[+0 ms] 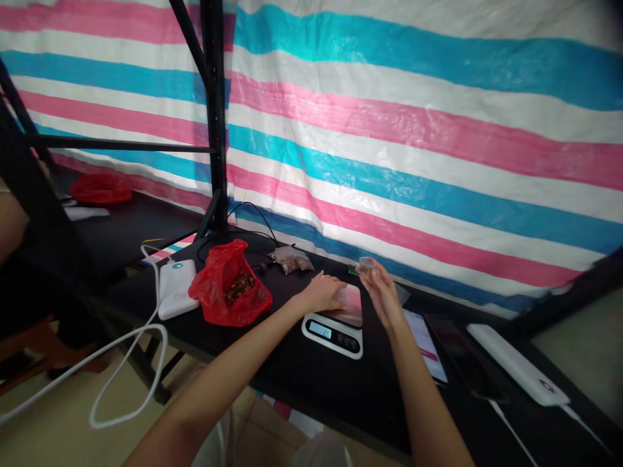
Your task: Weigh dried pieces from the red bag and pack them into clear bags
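Observation:
A small white kitchen scale (335, 332) with a lit display stands on the black table (302, 376). My left hand (325, 292) rests flat on the scale's platform, fingers together. Just to its right, my right hand (381, 292) is raised above the table and pinches a small clear plastic bag (366, 264) at the fingertips. An open red plastic bag (228, 285) holding brown nut-like pieces lies to the left of the scale.
A white power bank (175, 288) with a looping white cable lies left of the red bag. Small clear packets (291, 259) sit behind. A tablet or paper (428, 344), a dark phone and a long white bar (518, 363) lie right. A striped tarp hangs behind.

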A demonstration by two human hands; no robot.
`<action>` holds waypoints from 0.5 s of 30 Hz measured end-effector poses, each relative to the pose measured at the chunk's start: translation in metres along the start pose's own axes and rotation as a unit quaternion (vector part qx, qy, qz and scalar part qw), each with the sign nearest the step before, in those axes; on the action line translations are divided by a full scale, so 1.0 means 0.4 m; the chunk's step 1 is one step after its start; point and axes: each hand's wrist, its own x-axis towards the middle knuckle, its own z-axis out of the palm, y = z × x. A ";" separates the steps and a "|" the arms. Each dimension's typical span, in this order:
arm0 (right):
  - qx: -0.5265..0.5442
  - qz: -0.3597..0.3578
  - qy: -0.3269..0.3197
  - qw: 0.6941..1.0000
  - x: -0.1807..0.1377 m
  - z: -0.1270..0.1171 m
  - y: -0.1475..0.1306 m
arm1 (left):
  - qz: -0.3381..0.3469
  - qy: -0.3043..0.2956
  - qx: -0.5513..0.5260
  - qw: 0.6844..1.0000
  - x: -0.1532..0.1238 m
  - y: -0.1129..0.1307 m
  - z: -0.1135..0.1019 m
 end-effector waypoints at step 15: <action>0.006 -0.069 0.018 0.997 -0.018 0.065 -0.034 | -0.056 0.096 -0.546 0.830 -0.020 0.002 -0.056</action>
